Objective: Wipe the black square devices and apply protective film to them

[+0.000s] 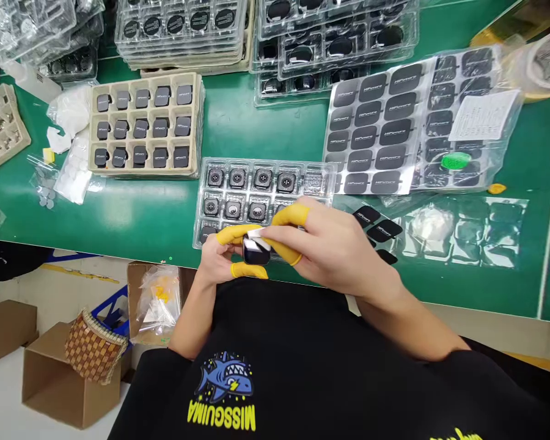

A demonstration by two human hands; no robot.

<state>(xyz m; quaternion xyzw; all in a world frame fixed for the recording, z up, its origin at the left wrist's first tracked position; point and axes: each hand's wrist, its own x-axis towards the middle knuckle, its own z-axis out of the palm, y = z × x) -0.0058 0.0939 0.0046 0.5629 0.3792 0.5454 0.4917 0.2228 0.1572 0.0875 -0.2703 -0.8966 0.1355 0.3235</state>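
Observation:
My left hand (pixel 219 260) wears yellow finger cots and grips a black watch case (pixel 257 253) by its edges, its glossy face turned up. Above it, my right hand (pixel 330 244), also in yellow finger cots, pinches a small white piece (pixel 255 233), cloth or paper, against the watch's upper edge. Just behind both hands lies a clear plastic tray (pixel 201 195) of watch cases, several with their round sensor backs up. My right hand covers part of that tray. To the right of my right hand are loose black rounded-square films (pixel 385 230).
A beige tray (pixel 146 113) of dark rounded-square pieces stands back left. Sheets of black labels (pixel 371 131) lie right, beside a bagged stack (pixel 467 122). Stacked clear trays (pixel 181 40) line the back. A tape roll (pixel 547 61) sits far right. Below the green table is an open carton (pixel 73 379).

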